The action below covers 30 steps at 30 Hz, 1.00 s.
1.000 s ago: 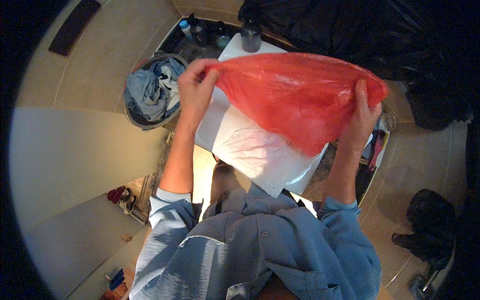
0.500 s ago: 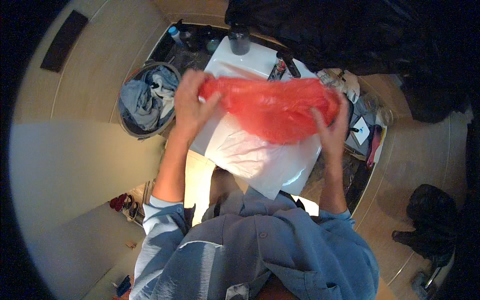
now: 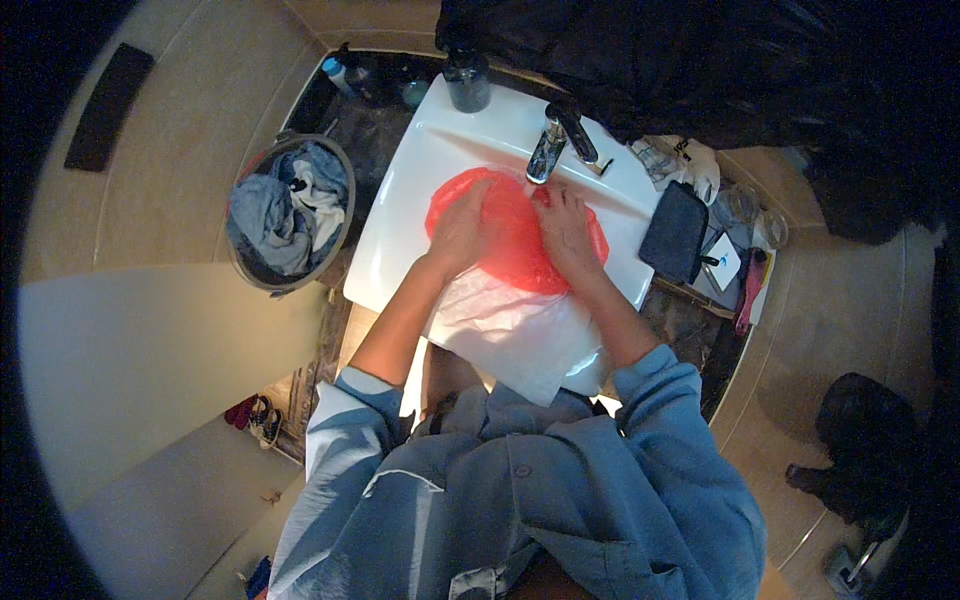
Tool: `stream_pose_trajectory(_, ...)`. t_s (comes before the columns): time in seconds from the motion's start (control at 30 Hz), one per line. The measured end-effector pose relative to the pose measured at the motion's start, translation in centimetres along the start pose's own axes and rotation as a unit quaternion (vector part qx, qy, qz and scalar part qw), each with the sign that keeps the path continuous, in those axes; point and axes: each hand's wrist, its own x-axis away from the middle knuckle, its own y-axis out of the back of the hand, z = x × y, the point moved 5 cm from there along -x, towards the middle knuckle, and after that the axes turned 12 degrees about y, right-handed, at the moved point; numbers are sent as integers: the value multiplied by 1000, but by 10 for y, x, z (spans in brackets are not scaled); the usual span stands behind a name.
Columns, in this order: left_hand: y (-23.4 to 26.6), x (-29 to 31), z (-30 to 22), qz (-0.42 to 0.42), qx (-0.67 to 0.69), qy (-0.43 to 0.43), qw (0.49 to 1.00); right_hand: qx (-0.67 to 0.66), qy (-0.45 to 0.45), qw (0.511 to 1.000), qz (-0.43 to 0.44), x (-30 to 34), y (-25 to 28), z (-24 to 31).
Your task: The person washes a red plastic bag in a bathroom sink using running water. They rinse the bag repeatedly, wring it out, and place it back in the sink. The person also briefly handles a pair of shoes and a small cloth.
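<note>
A red plastic bag lies spread inside the white washbasin, under the chrome tap. My left hand presses on the bag's left part with the fingers curled over it. My right hand rests on the bag's right part, close to the tap's spout. A white plastic sheet or bag hangs over the basin's near edge, between my forearms.
A dark soap dispenser stands at the basin's back rim. A round laundry basket full of clothes sits on the floor to the left. A dark pouch and small items lie on a shelf to the right.
Both hands brought the red bag down from a raised, stretched-out hold into the basin, where it now lies flattened under my hands.
</note>
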Motion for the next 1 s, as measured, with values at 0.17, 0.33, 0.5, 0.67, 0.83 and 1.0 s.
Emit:
stream_pose_trajectory(0.17, -16, -16, -10, 26, -208, 24, 978, -147, -57, 987, -18, -7, -23, -13)
stream_pose_trajectory(0.33, -39, -51, 20, 55, -293, 50, 953, -168, -62, 981, 71, -20, -46, -24)
stream_pose_trajectory(0.5, -53, -73, -2, 45, -352, 32, 934, -78, -40, 992, 91, -19, -64, -24)
stream_pose_trajectory(0.67, -67, -65, -7, -11, -387, -14, 922, -50, -46, 997, 44, -16, -48, -15)
stream_pose_trajectory(0.83, -71, -60, -13, -70, -284, -79, 953, -92, -106, 987, 80, -20, -22, -21)
stream_pose_trajectory(1.0, -54, -76, 1, 67, 34, -41, 996, -128, -159, 979, -2, -6, 7, -35)
